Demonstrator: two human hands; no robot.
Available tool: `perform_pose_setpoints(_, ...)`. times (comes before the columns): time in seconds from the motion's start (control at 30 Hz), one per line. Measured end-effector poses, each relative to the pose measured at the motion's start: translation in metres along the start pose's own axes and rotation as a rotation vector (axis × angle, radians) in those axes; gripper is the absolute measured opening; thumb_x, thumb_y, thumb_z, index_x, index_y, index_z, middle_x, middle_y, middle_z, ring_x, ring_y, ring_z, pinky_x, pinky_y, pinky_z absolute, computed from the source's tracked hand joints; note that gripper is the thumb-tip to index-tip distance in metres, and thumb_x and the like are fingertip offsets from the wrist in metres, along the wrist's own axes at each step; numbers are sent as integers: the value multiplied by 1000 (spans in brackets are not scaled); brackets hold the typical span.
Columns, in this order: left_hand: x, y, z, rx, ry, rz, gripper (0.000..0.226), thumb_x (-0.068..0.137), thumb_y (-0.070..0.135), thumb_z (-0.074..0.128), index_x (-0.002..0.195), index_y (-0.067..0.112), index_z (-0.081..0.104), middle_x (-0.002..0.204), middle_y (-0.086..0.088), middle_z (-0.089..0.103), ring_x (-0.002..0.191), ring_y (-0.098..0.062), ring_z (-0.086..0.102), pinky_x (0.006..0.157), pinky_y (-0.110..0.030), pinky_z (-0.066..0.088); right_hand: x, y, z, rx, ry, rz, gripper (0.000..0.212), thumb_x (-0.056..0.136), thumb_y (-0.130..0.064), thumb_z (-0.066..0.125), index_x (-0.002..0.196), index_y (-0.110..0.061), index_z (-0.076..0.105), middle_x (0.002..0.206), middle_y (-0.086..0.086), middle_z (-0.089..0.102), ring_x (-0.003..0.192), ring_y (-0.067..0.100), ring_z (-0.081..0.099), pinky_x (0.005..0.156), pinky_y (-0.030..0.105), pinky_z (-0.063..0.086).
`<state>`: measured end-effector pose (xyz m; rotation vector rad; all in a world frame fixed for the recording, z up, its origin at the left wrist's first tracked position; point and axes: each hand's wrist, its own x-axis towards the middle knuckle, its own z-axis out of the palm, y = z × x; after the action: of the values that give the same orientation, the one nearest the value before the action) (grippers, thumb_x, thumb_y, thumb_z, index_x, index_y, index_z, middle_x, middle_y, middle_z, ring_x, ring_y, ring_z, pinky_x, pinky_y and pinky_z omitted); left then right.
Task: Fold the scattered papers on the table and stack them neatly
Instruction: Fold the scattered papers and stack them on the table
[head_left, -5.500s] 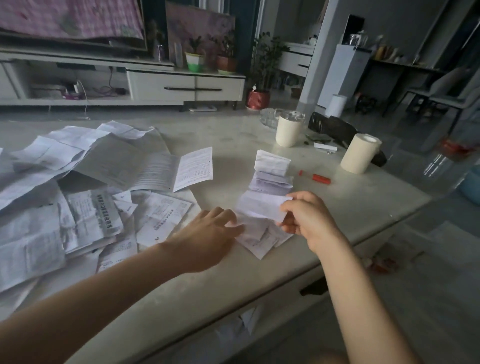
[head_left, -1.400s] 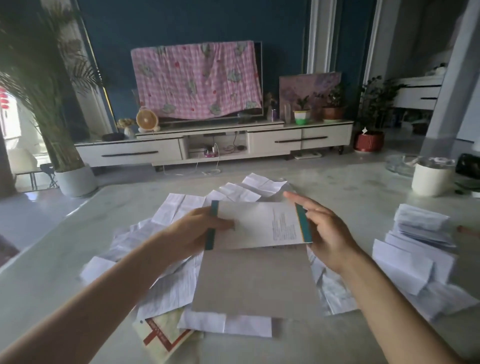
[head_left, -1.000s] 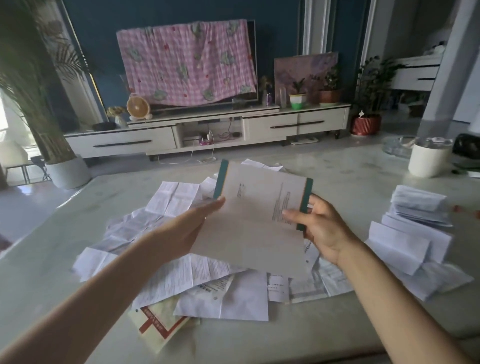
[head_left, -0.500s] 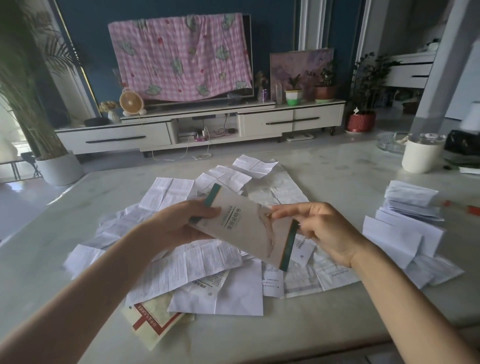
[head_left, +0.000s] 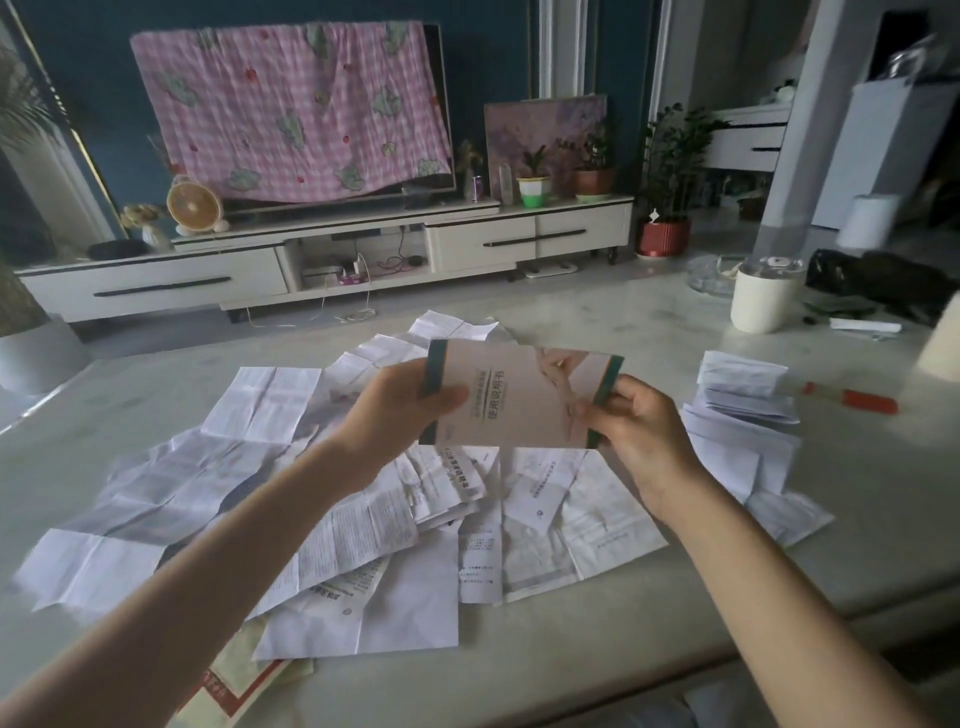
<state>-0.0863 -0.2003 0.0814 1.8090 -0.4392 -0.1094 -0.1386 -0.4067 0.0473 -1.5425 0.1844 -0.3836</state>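
We're now holding the beige green-edged folded leaflet (head_left: 519, 400) level, not tilted as before, left hand (head_left: 400, 413) and right hand (head_left: 636, 428) pinching its ends, above scattered white papers (head_left: 311, 525); folded white stack (head_left: 743, 410) sitting right, cream cylindrical cup (head_left: 763, 301) behind.

The booklet (head_left: 519, 400) is pale pinkish beige with a dark green band down its left and right edges and dark print. The papers (head_left: 332, 525) under it are white with fine grey-black print, on a pale, faintly veined table (head_left: 571, 675). Far off, a pink-and-white checked cloth (head_left: 296, 109) with grey-green motifs hangs against a dark teal wall (head_left: 493, 52); to the right are a red pen (head_left: 857, 399) and a cream cup (head_left: 762, 300).
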Motion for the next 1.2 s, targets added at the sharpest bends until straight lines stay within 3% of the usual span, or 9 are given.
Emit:
perform_pose_setpoints(0.2,32,5,51,-269,-36,-146,21,93,-2,45,111,5,55,94,-6,65,84,-17,63,69,-31,58,17,-10,-48,-114,423,-169,27,88,-4,58,114,-10,56,97,3,61,92,13,57,76,19,45)
perform_pose_setpoints(0.3,66,-1,85,-532,85,-294,24,93,-10,36,110,4,48,93,-13,60,83,-24,59,76,-42,51,25,-12,-75,-146,589,-224,22,86,-1,56,101,-15,58,92,8,64,90,20,59,82,31,48)
perform_pose_setpoints(0.43,117,-15,140,-667,170,-477,40,89,-13,24,119,-4,47,113,-23,55,101,-36,54,80,-45,48,35,-14,-88,-46,535,-130,21,82,3,57,89,-17,58,74,2,62,68,15,59,79,36,49)
perform_pose_setpoints(0.57,142,-19,190,-616,169,-552,25,87,-10,40,107,-1,53,85,-15,57,68,-24,58,48,-28,54,50,-11,-89,-41,458,-97,20,84,6,52,90,-13,58,71,0,61,63,11,56,63,21,47)
perform_pose_setpoints(0.67,144,-15,207,-461,115,-544,7,89,6,58,83,4,53,76,-10,55,61,-19,54,48,-24,49,54,-10,-90,-51,406,-62,21,86,6,47,92,-10,58,71,1,61,61,11,54,55,16,45)
perform_pose_setpoints(0.83,134,-7,188,33,119,-291,29,89,10,51,111,-6,59,116,-23,57,104,-35,56,82,-36,46,58,-10,-90,-54,351,-18,24,87,7,44,87,-13,58,73,0,62,60,10,54,55,17,46)
perform_pose_setpoints(0.97,107,-2,133,152,43,-155,12,88,3,53,84,13,60,77,-5,48,63,-14,41,52,-17,30,59,-13,-75,-35,315,-20,26,86,7,43,85,-14,58,71,2,62,58,11,54,53,16,46)
perform_pose_setpoints(1.1,70,-15,76,409,41,-146,18,89,3,54,97,14,65,90,-2,57,70,-12,48,60,-20,35,57,-5,-35,-193,130,-17,24,85,2,50,78,-19,57,71,-2,62,59,13,55,59,23,44)
perform_pose_setpoints(1.2,41,-30,49,573,16,-111,22,87,7,58,107,14,67,104,0,63,93,-17,60,79,-23,44,53,10,-2,-512,-112,5,15,83,-9,58,97,-15,62,85,-3,60,79,18,58,71,25,43)
